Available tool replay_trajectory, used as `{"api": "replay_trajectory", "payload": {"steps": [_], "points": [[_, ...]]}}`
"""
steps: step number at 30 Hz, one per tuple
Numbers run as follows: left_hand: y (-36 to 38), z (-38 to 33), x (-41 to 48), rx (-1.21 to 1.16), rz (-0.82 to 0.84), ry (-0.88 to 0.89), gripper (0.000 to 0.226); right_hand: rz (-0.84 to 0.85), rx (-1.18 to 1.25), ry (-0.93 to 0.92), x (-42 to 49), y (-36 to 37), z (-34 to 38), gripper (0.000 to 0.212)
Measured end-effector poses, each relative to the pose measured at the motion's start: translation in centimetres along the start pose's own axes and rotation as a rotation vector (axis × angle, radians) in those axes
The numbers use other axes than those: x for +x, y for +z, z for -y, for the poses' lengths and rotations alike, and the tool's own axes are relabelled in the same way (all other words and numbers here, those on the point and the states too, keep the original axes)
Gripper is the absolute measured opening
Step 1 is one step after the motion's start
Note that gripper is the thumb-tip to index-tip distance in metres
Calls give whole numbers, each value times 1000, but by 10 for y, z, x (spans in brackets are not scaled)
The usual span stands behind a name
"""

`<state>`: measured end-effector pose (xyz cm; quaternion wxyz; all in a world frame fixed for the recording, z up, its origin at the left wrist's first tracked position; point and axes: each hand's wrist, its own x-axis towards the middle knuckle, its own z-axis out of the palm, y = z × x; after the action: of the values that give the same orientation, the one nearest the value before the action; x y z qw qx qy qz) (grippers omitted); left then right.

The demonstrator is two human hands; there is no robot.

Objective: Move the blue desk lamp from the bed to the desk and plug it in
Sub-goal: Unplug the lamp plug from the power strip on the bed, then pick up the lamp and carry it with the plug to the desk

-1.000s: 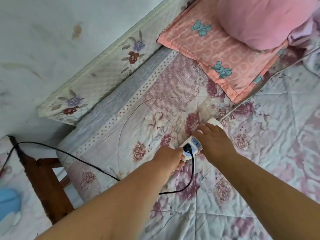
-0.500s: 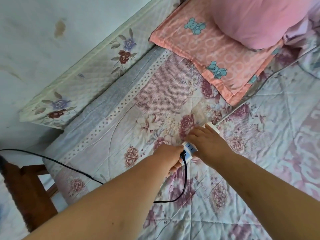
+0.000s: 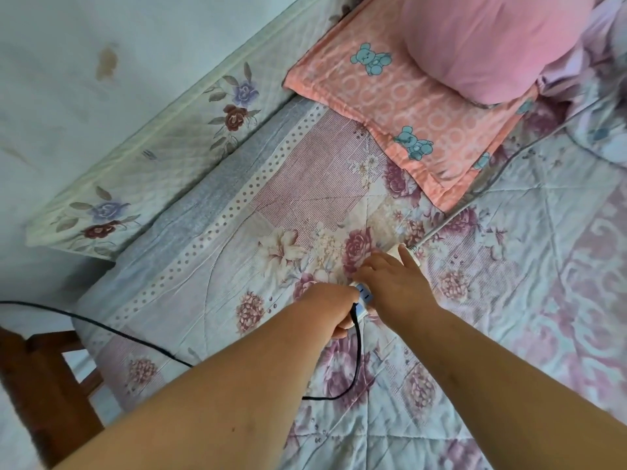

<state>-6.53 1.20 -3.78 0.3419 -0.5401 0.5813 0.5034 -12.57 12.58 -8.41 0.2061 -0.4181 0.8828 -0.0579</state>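
Note:
A white power strip (image 3: 363, 297) with a blue socket face lies on the flowered bed quilt (image 3: 509, 300). My right hand (image 3: 397, 283) presses down on the strip and covers most of it. My left hand (image 3: 336, 307) is closed around the black plug at the strip's near end. The plug's black cord (image 3: 356, 361) loops down over the quilt and runs left off the bed toward the frame edge. The strip's own white cable (image 3: 451, 215) leads away up to the right. The blue lamp is out of view.
A brown wooden desk frame (image 3: 37, 385) stands at the lower left beside the bed. An orange pillow with blue bears (image 3: 407, 106) and a pink cushion (image 3: 485, 42) lie at the head of the bed. A flowered padded board (image 3: 163, 154) leans on the wall.
The view has swung right, so the desk top and the blue lamp have left the frame. My left hand has closed further over the plug at the strip.

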Motion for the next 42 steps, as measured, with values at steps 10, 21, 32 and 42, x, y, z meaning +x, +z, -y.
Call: {"api": "replay_trajectory", "payload": {"steps": [10, 21, 32, 42], "points": [[-47, 31, -46, -247, -94, 110, 32, 149, -5, 69, -3, -15, 14, 59], [-123, 80, -141, -685, -206, 266, 36, 211, 1027, 303, -82, -98, 119, 32], [-185, 79, -280, -524, -260, 601, 34, 36, 1189, 87, -117, -199, 246, 19], [-265, 74, -383, 540, -479, 686, 43, -110, 1210, 92, -144, -256, 306, 25]]}}
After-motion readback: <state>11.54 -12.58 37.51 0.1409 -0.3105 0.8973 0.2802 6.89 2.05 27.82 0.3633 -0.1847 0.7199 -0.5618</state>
